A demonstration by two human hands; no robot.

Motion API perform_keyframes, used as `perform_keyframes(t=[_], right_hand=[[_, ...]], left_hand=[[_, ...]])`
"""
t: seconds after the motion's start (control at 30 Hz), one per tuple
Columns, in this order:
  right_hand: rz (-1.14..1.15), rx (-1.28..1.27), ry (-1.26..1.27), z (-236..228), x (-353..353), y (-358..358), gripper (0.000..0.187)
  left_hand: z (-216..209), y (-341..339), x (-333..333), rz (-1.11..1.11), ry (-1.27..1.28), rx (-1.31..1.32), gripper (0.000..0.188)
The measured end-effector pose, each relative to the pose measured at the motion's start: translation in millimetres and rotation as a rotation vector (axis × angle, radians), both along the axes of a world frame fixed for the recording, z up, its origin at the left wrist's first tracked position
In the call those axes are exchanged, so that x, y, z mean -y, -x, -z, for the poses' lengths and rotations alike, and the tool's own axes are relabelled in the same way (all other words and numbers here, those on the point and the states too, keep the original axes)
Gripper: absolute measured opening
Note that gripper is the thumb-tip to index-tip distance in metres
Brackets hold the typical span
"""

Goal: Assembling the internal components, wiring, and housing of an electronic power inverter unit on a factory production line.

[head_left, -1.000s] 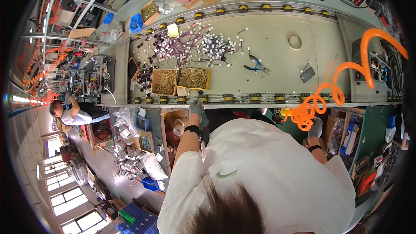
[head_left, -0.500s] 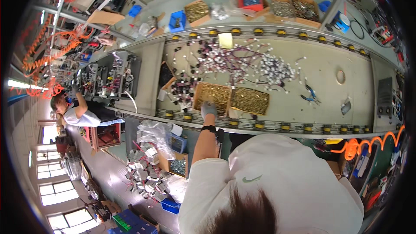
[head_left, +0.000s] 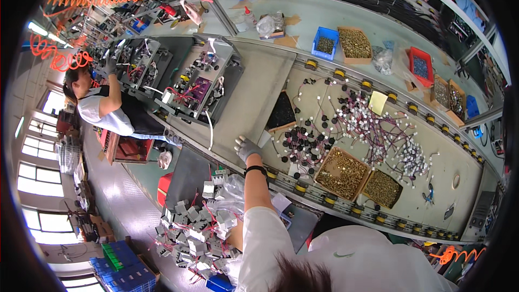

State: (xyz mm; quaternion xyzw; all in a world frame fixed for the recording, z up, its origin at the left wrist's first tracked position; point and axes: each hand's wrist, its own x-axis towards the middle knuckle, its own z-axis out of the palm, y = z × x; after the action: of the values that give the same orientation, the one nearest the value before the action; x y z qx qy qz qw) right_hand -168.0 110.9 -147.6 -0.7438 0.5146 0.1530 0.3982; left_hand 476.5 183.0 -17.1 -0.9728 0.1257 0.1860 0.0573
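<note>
My left hand, in a grey glove with bare fingertips, hovers over the near edge of the conveyor line. Its fingers reach forward and apart, and I see nothing between them. Ahead and to the left stands an open metal chassis with wiring and a loose white cable trailing toward the hand. To the right lie a carton of brass-coloured screws, a second carton of small screws, and a heap of black round parts on leads. My right hand is out of sight.
A co-worker handles another chassis on the left. Wires with white connectors and blue-handled pliers lie on the line. Beyond the rollers are a blue bin and a red bin. Grey boxes with red wires are piled nearby.
My left hand has left the carton of screws and moved left, toward the chassis. The view has swung left, so the cartons now appear farther right.
</note>
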Motion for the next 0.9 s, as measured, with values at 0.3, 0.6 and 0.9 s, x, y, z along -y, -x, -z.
perform_keyframes(t=[0.3,0.6,0.9], right_hand=[[-0.073,-0.028,-0.018,-8.1,12.1,-16.8,0.028],[-0.115,-0.070,-0.048,-44.7,-5.4,80.2,0.028],[-0.027,-0.181,-0.025,-186.0,-27.3,84.6,0.031]], left_hand=[[37.4,12.5,2.5,-0.180,0.155,-0.015,0.055],[-50.4,119.4,20.2,0.039,0.110,-0.256,0.101],[-78.3,277.7,32.8,0.269,0.113,-0.598,0.066]])
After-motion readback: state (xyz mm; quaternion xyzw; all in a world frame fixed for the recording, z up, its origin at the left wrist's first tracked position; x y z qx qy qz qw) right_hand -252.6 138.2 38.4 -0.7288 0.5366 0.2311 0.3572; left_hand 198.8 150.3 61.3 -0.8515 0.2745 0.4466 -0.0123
